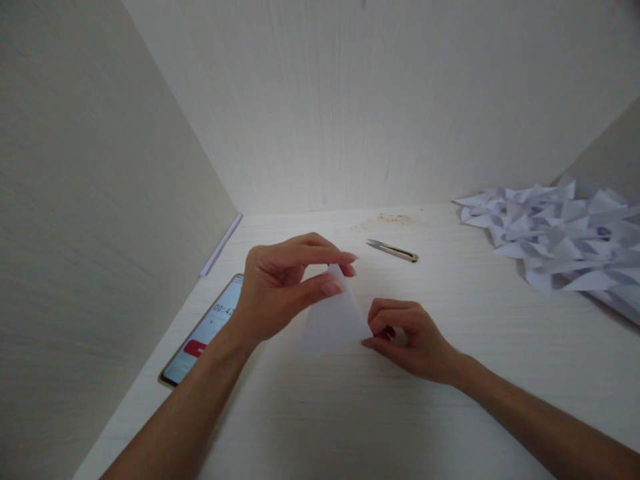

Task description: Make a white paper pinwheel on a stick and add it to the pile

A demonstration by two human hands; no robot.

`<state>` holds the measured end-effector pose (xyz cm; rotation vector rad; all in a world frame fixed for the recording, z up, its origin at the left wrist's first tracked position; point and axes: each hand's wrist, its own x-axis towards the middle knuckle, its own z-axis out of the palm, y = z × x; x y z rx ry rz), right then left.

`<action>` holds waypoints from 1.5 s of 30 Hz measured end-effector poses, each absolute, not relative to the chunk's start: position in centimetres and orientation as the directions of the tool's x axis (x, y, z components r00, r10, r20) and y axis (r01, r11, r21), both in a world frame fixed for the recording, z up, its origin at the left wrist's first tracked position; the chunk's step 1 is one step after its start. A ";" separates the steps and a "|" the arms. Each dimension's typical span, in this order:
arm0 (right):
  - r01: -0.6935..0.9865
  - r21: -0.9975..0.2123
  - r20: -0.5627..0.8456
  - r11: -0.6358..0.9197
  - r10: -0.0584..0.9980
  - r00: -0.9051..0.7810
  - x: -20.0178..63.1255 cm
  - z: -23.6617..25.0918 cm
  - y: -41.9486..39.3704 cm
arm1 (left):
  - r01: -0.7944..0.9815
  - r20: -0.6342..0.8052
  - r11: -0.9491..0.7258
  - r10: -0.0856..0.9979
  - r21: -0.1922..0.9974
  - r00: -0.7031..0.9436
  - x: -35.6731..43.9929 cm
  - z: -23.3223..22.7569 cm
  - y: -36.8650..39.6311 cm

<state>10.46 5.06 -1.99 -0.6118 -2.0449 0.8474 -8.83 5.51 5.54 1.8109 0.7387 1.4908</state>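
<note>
White paper, folded into a triangle, stands between the two hands just above the pale wooden desk. The left hand pinches its top point between thumb and forefinger, fingers pressed together on the tip, while the right hand nips the lower right corner with curled fingers, the heel of the hand resting on the desk. The work in hand looks like setting or sharpening a fold, and it will go best if both pinches stay firm so the layers cannot slide apart, the edges are lined up exactly before any crease is pressed, and the pressure runs along the fold from one corner to the other rather than being dabbed in the middle. Keeping the lower edge close to the desk gives a steady base. A phone showing a running timer lies just beside the left wrist, small snips rest further back, well apart from the hands, and a heap of folded paper pieces is piled at the far right.
</note>
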 end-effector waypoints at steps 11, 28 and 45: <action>0.081 -0.768 0.478 0.636 0.652 -0.589 10.4 -1.7 4.9 | -0.156 0.534 -0.511 0.800 0.846 0.275 -8.7 5.7 5.5; 0.092 -0.759 0.471 0.644 0.642 -0.605 10.4 -1.7 4.8 | -0.156 0.438 -0.410 0.861 0.899 0.260 -8.3 6.2 5.1; 0.100 -0.746 0.467 0.659 0.624 -0.627 10.5 -1.7 4.8 | -0.171 0.459 -0.428 0.854 0.887 0.244 -8.1 6.3 4.9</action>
